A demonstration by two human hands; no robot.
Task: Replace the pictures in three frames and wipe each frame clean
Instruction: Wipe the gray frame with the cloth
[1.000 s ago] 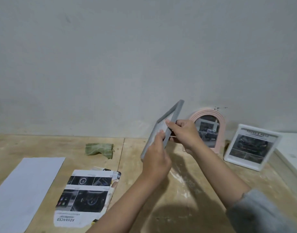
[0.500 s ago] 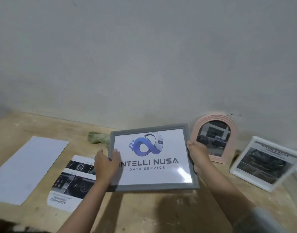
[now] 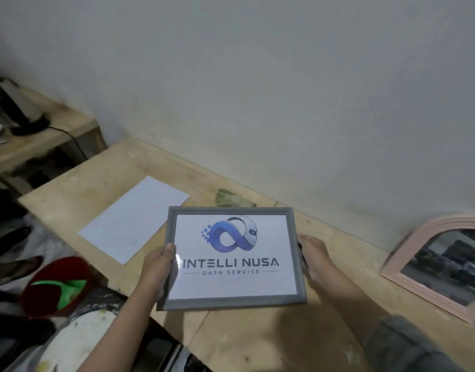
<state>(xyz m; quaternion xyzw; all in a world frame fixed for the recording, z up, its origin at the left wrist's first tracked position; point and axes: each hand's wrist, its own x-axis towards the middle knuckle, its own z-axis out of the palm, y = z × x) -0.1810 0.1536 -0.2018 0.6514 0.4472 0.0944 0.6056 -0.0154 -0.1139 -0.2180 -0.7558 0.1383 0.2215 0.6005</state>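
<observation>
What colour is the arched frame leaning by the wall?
Pale pink, with a ridged border; the arched frame shows at the right edge of the head view.

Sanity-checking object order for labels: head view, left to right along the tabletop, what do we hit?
White paper sheet → left hand → grey frame → right hand → pink arched frame.

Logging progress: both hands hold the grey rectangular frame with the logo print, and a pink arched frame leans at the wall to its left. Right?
Not quite. In the head view the pink arched frame leans to the right of the grey rectangular frame. Left hand and right hand do hold it.
</observation>
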